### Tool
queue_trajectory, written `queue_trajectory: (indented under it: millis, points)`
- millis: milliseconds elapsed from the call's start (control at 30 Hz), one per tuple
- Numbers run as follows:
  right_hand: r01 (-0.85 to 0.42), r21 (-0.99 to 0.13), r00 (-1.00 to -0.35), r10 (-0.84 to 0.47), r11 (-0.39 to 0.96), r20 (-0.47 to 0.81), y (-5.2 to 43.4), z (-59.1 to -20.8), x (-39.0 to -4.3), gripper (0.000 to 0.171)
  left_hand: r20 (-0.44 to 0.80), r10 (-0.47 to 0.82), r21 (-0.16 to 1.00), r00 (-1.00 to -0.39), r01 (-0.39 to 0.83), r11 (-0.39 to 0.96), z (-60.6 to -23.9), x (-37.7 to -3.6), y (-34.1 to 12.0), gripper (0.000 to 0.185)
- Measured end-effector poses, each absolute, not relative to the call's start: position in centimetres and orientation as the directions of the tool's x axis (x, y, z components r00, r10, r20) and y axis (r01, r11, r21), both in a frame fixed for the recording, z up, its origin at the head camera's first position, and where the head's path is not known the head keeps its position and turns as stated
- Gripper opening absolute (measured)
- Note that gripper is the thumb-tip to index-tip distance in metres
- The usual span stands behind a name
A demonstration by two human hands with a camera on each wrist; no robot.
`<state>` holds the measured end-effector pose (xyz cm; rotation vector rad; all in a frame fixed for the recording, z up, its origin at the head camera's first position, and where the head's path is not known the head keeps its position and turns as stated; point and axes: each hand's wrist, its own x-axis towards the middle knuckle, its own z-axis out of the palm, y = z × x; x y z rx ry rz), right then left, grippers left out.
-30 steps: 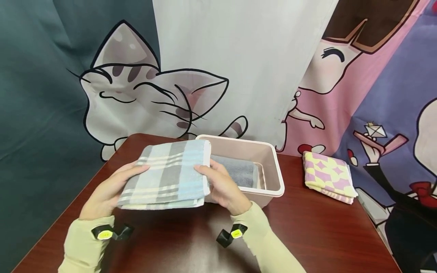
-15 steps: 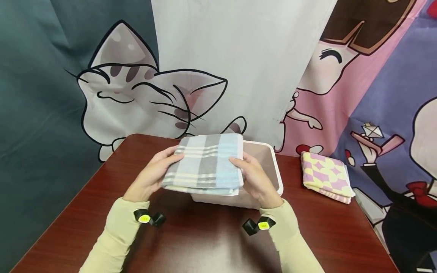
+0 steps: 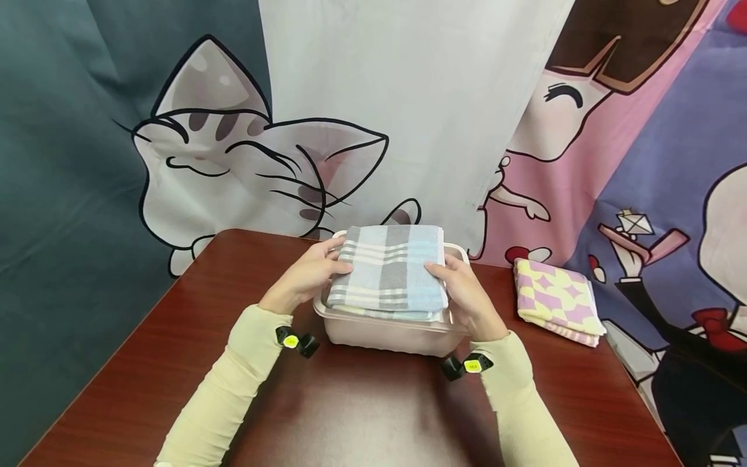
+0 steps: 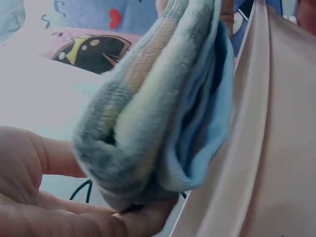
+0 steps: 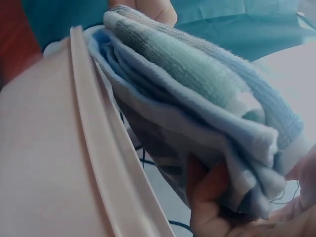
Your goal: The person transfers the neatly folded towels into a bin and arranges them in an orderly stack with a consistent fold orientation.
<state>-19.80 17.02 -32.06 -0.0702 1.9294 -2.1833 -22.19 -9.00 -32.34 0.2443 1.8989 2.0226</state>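
A folded plaid towel [image 3: 391, 269] in blue, grey and white is held level between both hands, over the mouth of a pale pink plastic bin [image 3: 391, 332]. My left hand [image 3: 309, 274] pinches its left edge, thumb on top and fingers beneath. At the opposite edge, my right hand [image 3: 469, 295] grips the towel the same way. The wrist views show the towel's folded layers [image 4: 148, 108] beside the bin's rim [image 5: 94, 133], with fingers [image 5: 212, 192] under the cloth. The towel hides most of the bin's inside.
On the right of the brown wooden table [image 3: 362, 402] lies a folded yellow and purple towel [image 3: 557, 298]. A curtain printed with cartoon figures [image 3: 233, 149] hangs right behind the table.
Both hands have carried the plaid towel rightward, from the bin's left side to over its opening. The grey towel seen inside the bin earlier is now covered from view.
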Motion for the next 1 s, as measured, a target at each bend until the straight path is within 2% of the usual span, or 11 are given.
queue_trajectory:
  millis: [133,400,767,1000]
  points:
    - [0.126,-0.991,-0.976,-0.183,-0.036,-0.118,17.1,-32.7,-20.3,0.031,-0.111,0.308,0.994,-0.945,-0.102,0.045,-32.8,-22.8,-8.1,0.066]
    - [0.102,-0.97,-0.976,-0.169,0.221,-0.141,17.0,-33.6,-21.2,0.032,-0.116,0.215,0.954,-0.97,-0.049,0.295,-33.8,-22.9,-6.9,0.06]
    - [0.069,-0.945,-0.983,-0.14,0.319,-0.119,17.3,-33.8,-21.8,0.033,-0.042,0.177,0.934,-0.983,0.024,0.356,-34.3,-23.2,-6.0,0.05]
    - [0.048,-0.911,-0.988,-0.114,0.41,-0.103,17.5,-33.9,-22.1,0.031,-0.056,0.148,0.922,-0.987,0.006,0.388,-34.5,-23.4,-5.7,0.062]
